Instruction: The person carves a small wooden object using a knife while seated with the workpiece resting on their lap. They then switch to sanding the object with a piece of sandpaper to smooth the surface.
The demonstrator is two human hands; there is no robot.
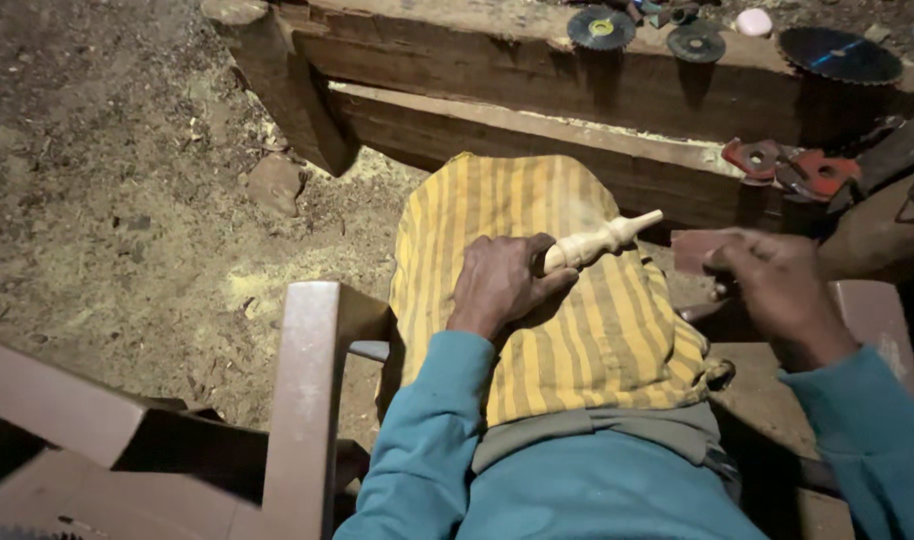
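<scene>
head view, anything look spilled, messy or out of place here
Sawdust lies spread over the dirt floor left of the striped cloth. Saw blades lie loose on the beam. The turned spindle in the left hand looks intact.

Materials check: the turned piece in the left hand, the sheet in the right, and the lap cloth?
Turned spindle: pale bare wood, matte, with lathe-cut beads; looks unfinished. Sheet in the right hand: reddish-brown, flat and thin, probably sandpaper, though blurred. Lap cloth: woven fabric, yellow with grey-brown stripes, softly creased. The left hand grips the spindle's base.
</scene>
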